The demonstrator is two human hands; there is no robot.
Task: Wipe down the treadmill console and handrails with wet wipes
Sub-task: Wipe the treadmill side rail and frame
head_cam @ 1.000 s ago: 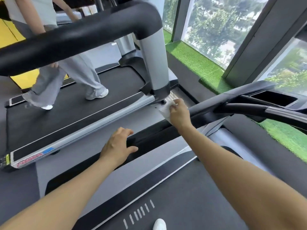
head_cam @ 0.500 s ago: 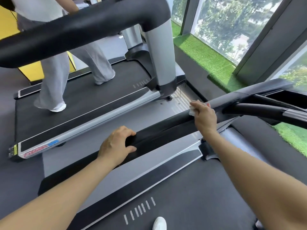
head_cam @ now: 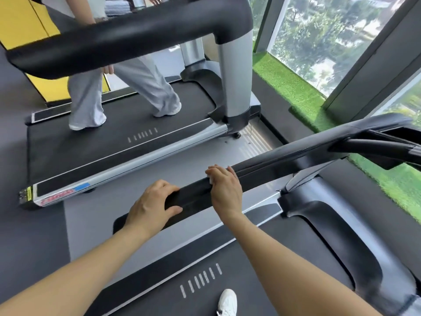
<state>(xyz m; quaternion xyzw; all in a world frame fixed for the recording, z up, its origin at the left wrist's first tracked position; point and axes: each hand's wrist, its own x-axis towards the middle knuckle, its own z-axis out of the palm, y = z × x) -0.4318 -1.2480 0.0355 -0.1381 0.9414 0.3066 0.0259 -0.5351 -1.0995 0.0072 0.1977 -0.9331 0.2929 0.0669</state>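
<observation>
White wipe (head_cam: 211, 179) mostly hidden under right hand (head_cam: 226, 190), handrail (head_cam: 273, 165).

Grey gym floor (head_cam: 45, 236) under me, carrying two treadmills side by side. My near treadmill deck (head_cam: 262, 281) has one white shoe (head_cam: 227, 302) on its belt. Neighbouring treadmill (head_cam: 118, 144) carries a person walking in pale trousers (head_cam: 145, 87). Green turf strip (head_cam: 293, 87) along the window side
</observation>
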